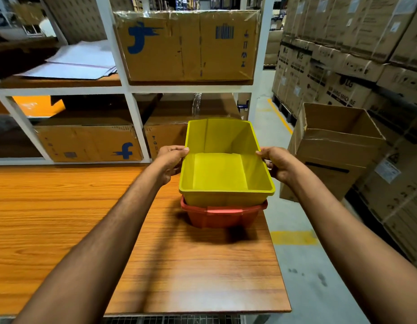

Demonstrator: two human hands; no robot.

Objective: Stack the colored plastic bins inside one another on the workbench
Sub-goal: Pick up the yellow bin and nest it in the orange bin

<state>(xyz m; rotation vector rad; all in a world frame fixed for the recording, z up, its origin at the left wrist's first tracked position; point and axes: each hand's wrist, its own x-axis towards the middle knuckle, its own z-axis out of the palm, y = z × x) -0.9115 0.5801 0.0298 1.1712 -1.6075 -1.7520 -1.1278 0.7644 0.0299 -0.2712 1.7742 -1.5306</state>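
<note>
The surface (62, 206) is a wood-grain top in orange-brown that fills the lower left and centre of the frame, with its right edge running down beside a grey concrete floor (319, 277). Near that right edge, just right of centre, a red bin (221, 216) stands on the surface. A yellow bin (219, 174) sits inside it, with its rim standing well above the red rim. The left hand (170, 163) grasps the yellow bin's left rim, thumb hooked over the top edge. The right hand (278, 163) grasps the right rim the same way. Both forearms reach in from the bottom corners.

Behind the surface, a white-framed shelf rack (132, 113) fills the upper left and centre. Its upper bay holds a large cardboard box (186, 47) with a blue logo and clear tape. To the left of that lie white sheets (79, 59). In the lower bays there is another logo box (90, 143) and something orange (37, 105).

On the right of the frame, an open carton (331, 146) stands on the floor just beside the surface. Behind it, stacked appliance cartons (343, 54) form a wall. A yellow line (281, 118) is painted on the floor along the aisle, and a yellow patch (293, 237) is painted nearer the surface.
</note>
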